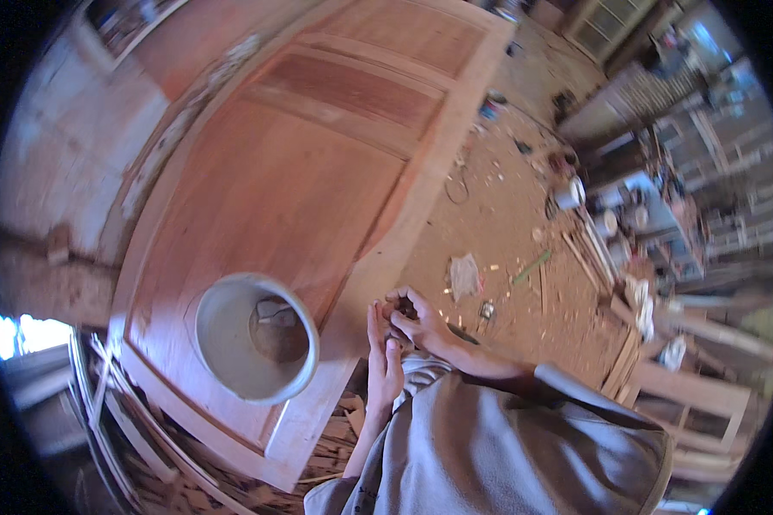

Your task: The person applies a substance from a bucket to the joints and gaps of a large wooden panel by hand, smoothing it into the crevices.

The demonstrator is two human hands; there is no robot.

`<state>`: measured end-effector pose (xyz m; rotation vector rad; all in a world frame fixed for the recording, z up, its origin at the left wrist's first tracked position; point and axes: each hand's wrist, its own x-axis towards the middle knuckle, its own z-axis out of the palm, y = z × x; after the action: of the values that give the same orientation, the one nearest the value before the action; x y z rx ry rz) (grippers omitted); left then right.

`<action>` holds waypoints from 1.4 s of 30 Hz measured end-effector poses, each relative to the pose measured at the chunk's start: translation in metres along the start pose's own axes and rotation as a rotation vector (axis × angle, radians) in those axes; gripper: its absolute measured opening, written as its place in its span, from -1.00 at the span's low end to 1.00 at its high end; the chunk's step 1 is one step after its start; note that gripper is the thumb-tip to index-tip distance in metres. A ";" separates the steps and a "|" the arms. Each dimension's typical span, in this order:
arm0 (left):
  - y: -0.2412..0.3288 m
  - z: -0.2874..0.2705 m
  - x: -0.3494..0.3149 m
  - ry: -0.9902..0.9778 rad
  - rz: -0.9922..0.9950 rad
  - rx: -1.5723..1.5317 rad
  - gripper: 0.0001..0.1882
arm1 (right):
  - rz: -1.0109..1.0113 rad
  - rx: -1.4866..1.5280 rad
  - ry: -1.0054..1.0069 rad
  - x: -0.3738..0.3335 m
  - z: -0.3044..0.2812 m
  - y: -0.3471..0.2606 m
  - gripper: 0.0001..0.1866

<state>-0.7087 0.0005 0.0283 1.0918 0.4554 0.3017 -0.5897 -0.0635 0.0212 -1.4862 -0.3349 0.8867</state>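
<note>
My left hand point(385, 365) is raised beside the edge of a wooden panelled door point(292, 180), its fingers stretched out and pressed side by side. Against its palm rests my right hand point(421, 328), fingers curled in; something small and brownish may be between them, too small to make out. The door lies flat, reddish brown with recessed panels. On its near end stands a pale round bucket point(232, 348), just left of my hands. Inside the bucket are brown contents and a light-coloured piece I cannot name.
Wood offcuts point(331, 446) lie heaped below the door's near end. Long thin strips point(142, 429) lean at the lower left. A crumpled plastic bag point(465, 276) lies on the littered dirt floor. Planks point(623, 360), a white container point(569, 194) and a bench are at the right.
</note>
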 end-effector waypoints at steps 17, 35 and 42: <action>-0.082 0.216 0.099 -0.333 -0.413 -0.231 -0.16 | 0.071 0.330 0.377 -0.039 -0.257 -0.001 -0.67; -0.175 0.507 0.210 -0.511 -0.263 0.330 -0.41 | 0.150 0.632 0.520 -0.045 -0.572 -0.021 -0.73; -0.211 0.597 0.310 -0.473 -0.555 0.059 -0.41 | 0.129 0.554 0.640 0.010 -0.689 -0.030 -0.77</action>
<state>-0.1411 -0.4169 0.0033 1.0088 0.3241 -0.4549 -0.0972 -0.5441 -0.0298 -1.1923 0.4523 0.4989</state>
